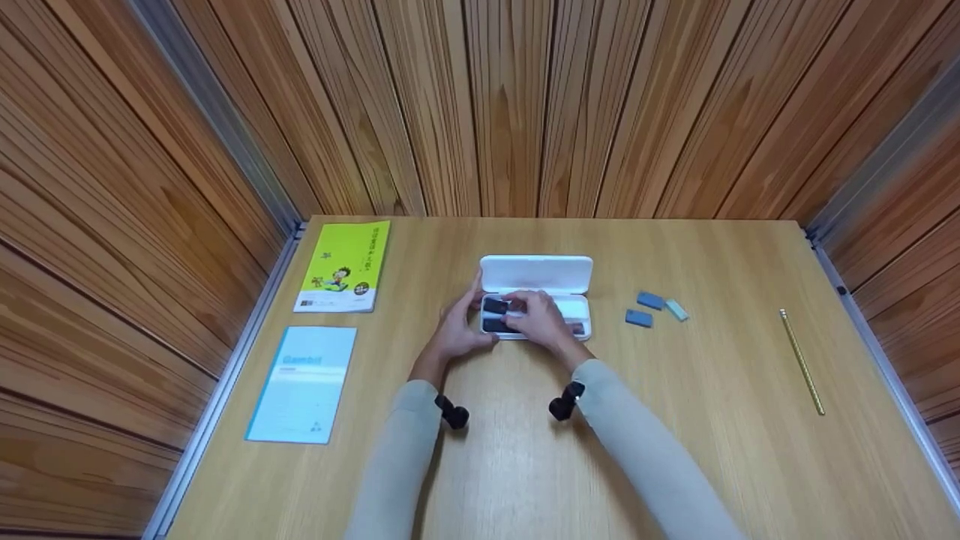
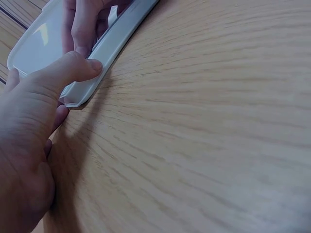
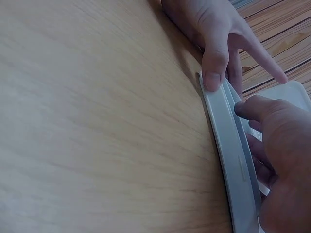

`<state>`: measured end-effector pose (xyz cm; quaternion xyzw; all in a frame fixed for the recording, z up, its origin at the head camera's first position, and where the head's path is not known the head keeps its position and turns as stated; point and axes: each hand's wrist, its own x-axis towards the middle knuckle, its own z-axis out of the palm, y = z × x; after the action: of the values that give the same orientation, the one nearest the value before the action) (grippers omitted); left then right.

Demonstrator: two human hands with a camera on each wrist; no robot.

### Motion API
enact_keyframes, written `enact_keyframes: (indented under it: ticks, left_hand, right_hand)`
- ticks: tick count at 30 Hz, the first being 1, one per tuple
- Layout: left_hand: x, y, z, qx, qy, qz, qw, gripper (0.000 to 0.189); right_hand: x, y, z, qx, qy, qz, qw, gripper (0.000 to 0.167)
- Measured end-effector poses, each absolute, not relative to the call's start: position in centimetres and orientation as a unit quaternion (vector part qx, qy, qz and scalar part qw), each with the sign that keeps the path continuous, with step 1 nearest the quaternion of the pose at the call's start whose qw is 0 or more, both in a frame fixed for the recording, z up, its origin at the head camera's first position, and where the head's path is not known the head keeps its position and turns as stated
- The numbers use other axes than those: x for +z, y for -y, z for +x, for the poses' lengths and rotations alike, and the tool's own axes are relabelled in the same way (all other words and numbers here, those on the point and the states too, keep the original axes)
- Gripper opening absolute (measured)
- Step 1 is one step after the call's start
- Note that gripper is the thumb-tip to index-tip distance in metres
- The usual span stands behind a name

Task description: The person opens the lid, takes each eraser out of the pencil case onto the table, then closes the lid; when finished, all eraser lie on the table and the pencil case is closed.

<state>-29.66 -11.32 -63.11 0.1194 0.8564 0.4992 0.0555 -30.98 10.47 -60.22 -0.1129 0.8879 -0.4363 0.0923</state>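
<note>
A white pencil case (image 1: 536,274) lies on the table with its lid raised at the back. My left hand (image 1: 456,328) grips its left end; in the left wrist view the thumb (image 2: 90,69) presses the front rim. My right hand (image 1: 541,321) reaches into the case with bent fingers and pinches a small black block (image 1: 495,306), perhaps an eraser. Beside it in the case lies another dark piece (image 1: 496,325). In the right wrist view the fingertips of my right hand (image 3: 286,141) are partly hidden inside the case.
Two blue erasers (image 1: 639,319) and a pale green one (image 1: 676,310) lie right of the case. Farther right is a gold pencil (image 1: 802,362). A yellow-green book (image 1: 341,266) and a light blue notebook (image 1: 302,384) lie at the left. Wooden walls surround the table (image 1: 510,465).
</note>
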Motion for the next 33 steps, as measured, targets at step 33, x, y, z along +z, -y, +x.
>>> enact_keyframes:
  ticks: [33]
  left_hand:
    - [-62.9,11.2,-29.6,0.482,-0.866,0.12,0.059,0.127]
  right_hand:
    - [-60.2,-9.5,-31.4,-0.455,-0.881,-0.101,0.083,0.038]
